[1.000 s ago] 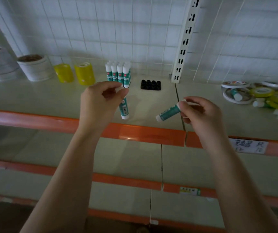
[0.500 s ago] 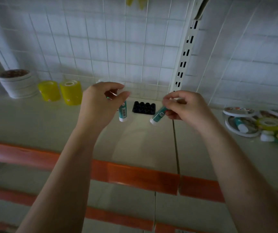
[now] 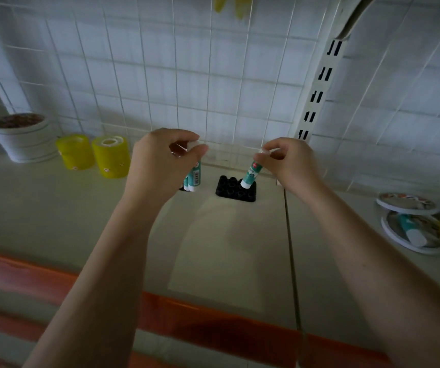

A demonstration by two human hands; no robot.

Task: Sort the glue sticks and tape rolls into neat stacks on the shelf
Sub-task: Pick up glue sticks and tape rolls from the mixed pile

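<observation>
My left hand pinches the cap end of a teal-and-white glue stick, held upright at the edge of a group of standing glue sticks that the hand mostly hides. My right hand pinches the top of a second glue stick, tilted, with its white base at the back of a black holder with round sockets. Both stand far back on the pale shelf. I cannot tell whether that base sits in a socket.
Two yellow tape rolls and a large white roll stand at the back left. At the right lies a heap of flat tape rolls with a loose glue stick. A wire grid backs the shelf; an orange rail edges its front.
Both hands have moved further back over the shelf with their glue sticks. The right stick has turned more upright, its base now at the black holder. The left stick is now beside the standing group.
</observation>
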